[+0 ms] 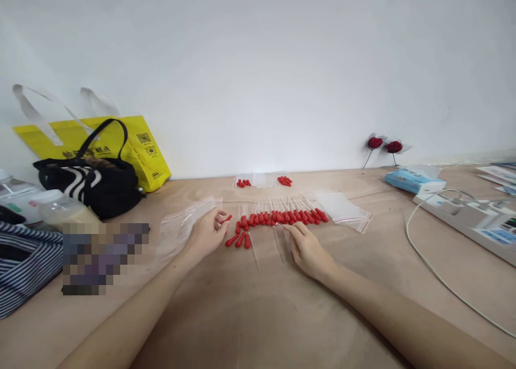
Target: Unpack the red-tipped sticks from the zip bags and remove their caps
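Observation:
A row of clear droppers with red rubber bulbs (288, 216) lies across the wooden table (258, 315). My left hand (207, 232) pinches one red bulb (227, 218) between thumb and fingers, just left of the row. Several loose red bulbs (239, 240) lie below it. My right hand (306, 248) rests on the table with its fingers closed on a clear dropper tube (281, 230). More bare tubes (255, 258) lie between the hands.
Clear zip bags lie at left (183, 224) and right (342, 207). Two small bags of red bulbs (264, 182) sit by the wall. A black striped handbag (92, 183), a yellow bag (133, 143), a power strip (471, 218) with white cable and a blue box (413, 181) stand around.

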{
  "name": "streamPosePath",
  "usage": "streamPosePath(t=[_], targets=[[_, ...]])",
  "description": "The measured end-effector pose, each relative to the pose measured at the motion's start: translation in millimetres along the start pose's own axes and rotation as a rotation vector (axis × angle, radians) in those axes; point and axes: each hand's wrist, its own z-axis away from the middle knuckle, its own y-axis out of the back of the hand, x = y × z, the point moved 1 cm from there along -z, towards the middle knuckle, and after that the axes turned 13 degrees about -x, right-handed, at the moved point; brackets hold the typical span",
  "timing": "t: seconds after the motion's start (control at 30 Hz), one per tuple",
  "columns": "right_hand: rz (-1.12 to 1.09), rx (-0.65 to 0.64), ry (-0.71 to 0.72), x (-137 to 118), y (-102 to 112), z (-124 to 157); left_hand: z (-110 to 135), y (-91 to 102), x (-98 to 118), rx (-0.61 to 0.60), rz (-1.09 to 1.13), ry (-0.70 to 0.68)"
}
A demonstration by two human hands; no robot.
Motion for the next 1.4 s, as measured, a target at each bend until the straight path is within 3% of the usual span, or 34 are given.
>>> streamPosePath(t=[0.2,0.37,0.53,0.8,1.2,1.4], targets=[[0.093,-0.051,-0.052,-3,-7,-5,2,-6.6,-2,-0.137,0.0,0.036],[0.112,-0.039,-0.023,-2,-8,-7,-1,-1.0,-8,-0.131,0.053,0.056],[0.053,-0.021,0.008,-6,-8,-8,-3,0.1,-13,-0.202,0.151,0.092],[0.004,-0.066,0.025,-13,-6,-8,-1,-14.0,-9,-0.311,0.37,0.169],[0.003,-0.136,-0.006,-21,1,-7,-2,-12.0,-14,-0.303,0.334,0.163],[0.029,-0.069,-0.003,-21,5,-3,-5,-8.9,-2,-0.174,0.164,0.107]])
